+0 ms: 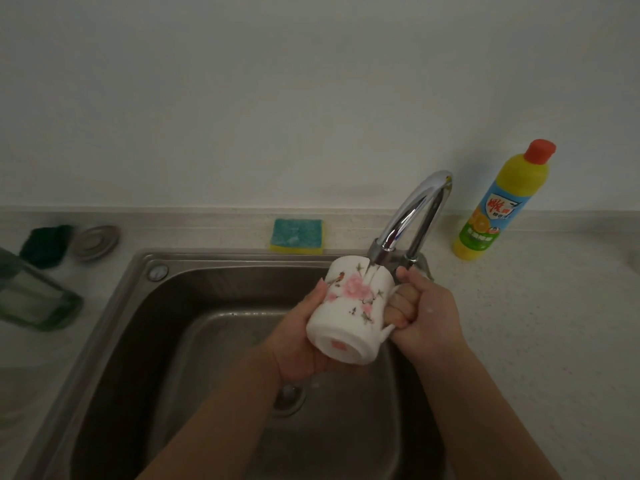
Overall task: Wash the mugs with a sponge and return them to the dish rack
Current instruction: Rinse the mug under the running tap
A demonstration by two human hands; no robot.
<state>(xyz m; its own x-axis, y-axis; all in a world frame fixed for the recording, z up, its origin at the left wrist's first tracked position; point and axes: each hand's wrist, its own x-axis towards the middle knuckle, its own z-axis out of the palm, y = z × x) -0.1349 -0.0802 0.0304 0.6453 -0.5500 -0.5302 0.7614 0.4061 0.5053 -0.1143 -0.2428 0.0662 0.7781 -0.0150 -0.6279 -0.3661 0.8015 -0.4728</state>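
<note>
At the far left edge of the desk [540, 323] sits a blurred green container [34, 296], too smeared to identify. A dark green scouring pad [45, 245] and a round metal drain cover [95, 242] lie just beyond it, at about 1 o'clock from it. The steel sink [138, 341] fills the middle. A sponge [297, 235] (teal scrubbing face up, yellow underneath) lies flat on the rim behind the basin.

The left hand [304, 341] cups the mug [349, 313] from its 8 o'clock side, with the thumb laid along the wall and the fingers wrapped underneath. The white, flower-printed mug is held above the basin, tipped onto its side. Its long axis runs from 7 o'clock, nearest the camera, to 1 o'clock, where the far end sits under the faucet [412, 216] and water strikes it. The near end shows a ring with a pink mark, probably the base. The handle points to 3 o'clock, and the right hand [426, 310] grips it with the fingers curled through it and the thumb on top.

A yellow detergent bottle [498, 202] with a red cap stands upright on the desk at 2 o'clock from the mug, well apart from it.
</note>
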